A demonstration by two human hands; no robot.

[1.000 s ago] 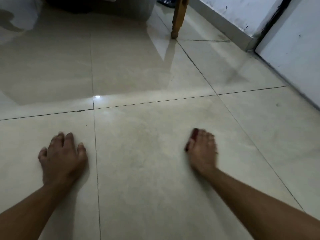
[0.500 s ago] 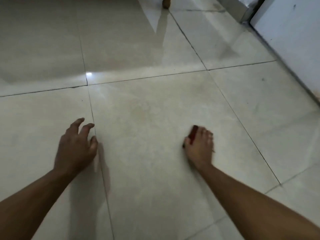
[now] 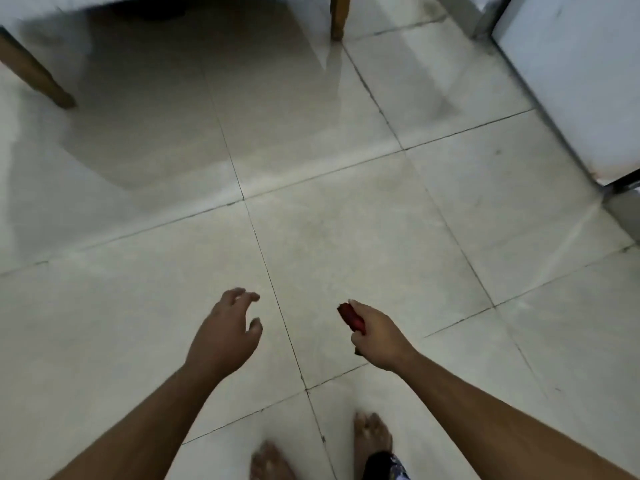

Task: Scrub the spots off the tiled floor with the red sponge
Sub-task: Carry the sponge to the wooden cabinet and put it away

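My right hand point(image 3: 377, 332) hangs in the air above the pale tiled floor point(image 3: 346, 237), closed around the red sponge point(image 3: 351, 317), whose end sticks out past the thumb. My left hand point(image 3: 227, 332) floats at about the same height to the left, fingers spread and curled, holding nothing. Both hands are off the floor. A small dark spot point(image 3: 498, 152) marks a tile at the right, with faint smudges on the tile ahead of my hands.
Two wooden table legs stand at the back, one at the left point(image 3: 33, 76) and one near the middle point(image 3: 339, 19). A white door or panel point(image 3: 575, 71) lines the right side. My bare feet point(image 3: 372, 439) stand at the bottom edge.
Both hands have lifted off the floor and drawn closer together. The view has risen, so my feet and the table legs now show. The right hand still holds the sponge.
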